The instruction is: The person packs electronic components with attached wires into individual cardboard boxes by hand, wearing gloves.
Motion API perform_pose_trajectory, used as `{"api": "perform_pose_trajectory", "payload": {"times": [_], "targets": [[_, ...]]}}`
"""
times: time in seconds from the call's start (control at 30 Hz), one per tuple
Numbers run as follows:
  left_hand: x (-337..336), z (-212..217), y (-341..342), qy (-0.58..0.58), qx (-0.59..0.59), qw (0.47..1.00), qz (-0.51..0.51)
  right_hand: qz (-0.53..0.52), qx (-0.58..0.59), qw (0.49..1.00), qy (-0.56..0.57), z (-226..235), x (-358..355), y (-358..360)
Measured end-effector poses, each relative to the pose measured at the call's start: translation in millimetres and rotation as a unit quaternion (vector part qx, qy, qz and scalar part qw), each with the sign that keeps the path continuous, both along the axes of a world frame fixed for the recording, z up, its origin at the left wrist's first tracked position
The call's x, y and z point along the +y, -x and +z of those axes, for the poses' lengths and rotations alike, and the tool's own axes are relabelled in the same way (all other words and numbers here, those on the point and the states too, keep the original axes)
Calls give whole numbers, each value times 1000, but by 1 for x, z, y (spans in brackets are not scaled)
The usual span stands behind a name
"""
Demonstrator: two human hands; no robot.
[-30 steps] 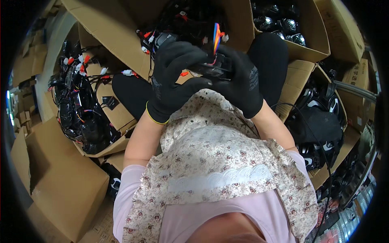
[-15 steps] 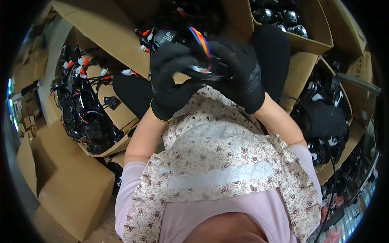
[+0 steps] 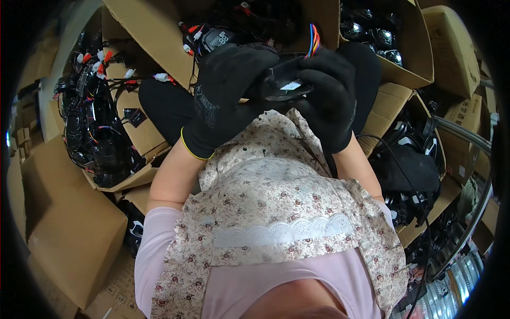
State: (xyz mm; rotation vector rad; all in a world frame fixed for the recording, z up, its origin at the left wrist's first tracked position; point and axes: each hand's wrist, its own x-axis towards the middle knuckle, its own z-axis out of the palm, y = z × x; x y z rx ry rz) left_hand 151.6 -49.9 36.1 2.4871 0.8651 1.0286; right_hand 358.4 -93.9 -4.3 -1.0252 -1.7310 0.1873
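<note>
"The coloured wires (image 3: 314, 40) now stand farther right than before, by the right hand (image 3: 330, 90)."
"And the grip?"
"Both close around the black device (image 3: 279, 74), the left hand (image 3: 228, 90) at its left, the right at its right."
"Where is it?"
"Between the hands, beyond the near floral apron (image 3: 276, 196)."

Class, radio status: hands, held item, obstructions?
Black-gloved left hand and right hand gripping boxy, glossy black unit. Thin multicoloured wires sticking out. Hands partly hide unit.
</note>
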Motion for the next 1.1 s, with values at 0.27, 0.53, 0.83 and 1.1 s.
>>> {"api": "perform_pose_trajectory", "payload": {"times": [0.27,0.53,0.83,1.1], "targets": [[-2,-10,0,-56,16,998,-33,28,-77,991,-103,6,0,5],[23,14,-1,293,-44,954,-46,-22,70,987,144,16,10,-3],[68,-68,18,425,-295,855,-30,230,789,545,166,25,74,-88],[81,-122,61,338,-135,917,163,199,646,718,-164,120,151,-223]]}}
